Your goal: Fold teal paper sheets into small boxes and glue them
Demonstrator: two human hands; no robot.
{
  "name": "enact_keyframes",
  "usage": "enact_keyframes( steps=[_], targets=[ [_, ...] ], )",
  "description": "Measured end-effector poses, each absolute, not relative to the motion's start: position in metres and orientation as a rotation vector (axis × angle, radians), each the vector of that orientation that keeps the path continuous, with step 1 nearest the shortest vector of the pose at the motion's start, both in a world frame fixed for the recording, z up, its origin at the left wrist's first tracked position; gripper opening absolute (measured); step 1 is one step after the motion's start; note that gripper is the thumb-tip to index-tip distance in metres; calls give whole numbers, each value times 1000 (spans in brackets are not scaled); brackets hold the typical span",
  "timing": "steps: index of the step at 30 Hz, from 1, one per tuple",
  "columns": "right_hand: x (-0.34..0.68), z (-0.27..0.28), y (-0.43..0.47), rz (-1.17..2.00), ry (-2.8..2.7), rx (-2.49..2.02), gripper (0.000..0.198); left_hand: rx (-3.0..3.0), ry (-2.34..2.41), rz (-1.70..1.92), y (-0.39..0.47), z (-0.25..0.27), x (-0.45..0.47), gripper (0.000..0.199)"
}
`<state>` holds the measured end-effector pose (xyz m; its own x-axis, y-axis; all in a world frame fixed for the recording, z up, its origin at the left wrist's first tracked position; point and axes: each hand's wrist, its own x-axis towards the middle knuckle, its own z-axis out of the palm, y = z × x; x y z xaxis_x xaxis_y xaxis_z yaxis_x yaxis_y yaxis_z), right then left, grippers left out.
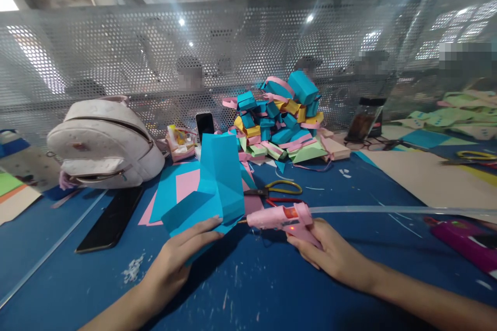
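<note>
My left hand (pixel 182 253) is closed on a folded sheet of blue paper (pixel 221 176), fingers across its lower flap and thumb out of sight beneath. The folded panels stand up above the table. In my right hand (pixel 334 253) is a pink glue gun (pixel 283 220), gripped by its handle, with a small orange light lit. Its nozzle points left and meets the lower right edge of the blue paper; whether glue is coming out I cannot tell. A long clear glue stick (pixel 388 210) runs out of its back to the right.
Yellow-and-red-handled scissors (pixel 275 191) lie behind the glue gun. Farther back is a heap of folded paper boxes (pixel 279 119) before a perforated metal screen (pixel 147 46). A white backpack (pixel 108 145) and black phone (pixel 111 220) are left; a purple tool (pixel 462 240) lies right.
</note>
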<state>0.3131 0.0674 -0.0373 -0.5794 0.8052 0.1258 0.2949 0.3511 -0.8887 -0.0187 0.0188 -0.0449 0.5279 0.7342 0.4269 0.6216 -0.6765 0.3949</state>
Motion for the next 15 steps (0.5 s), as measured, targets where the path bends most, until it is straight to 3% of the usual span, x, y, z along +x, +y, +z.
enact_keyframes(
  steps=[10,15],
  targets=[
    [315,-41,69,961,-2128,-1031,37,2559,1187,843,18,-48,-19,56],
    [316,-34,71,790,-2180,-974,27,2603,1143,808,20,-51,-23,55]
  ],
)
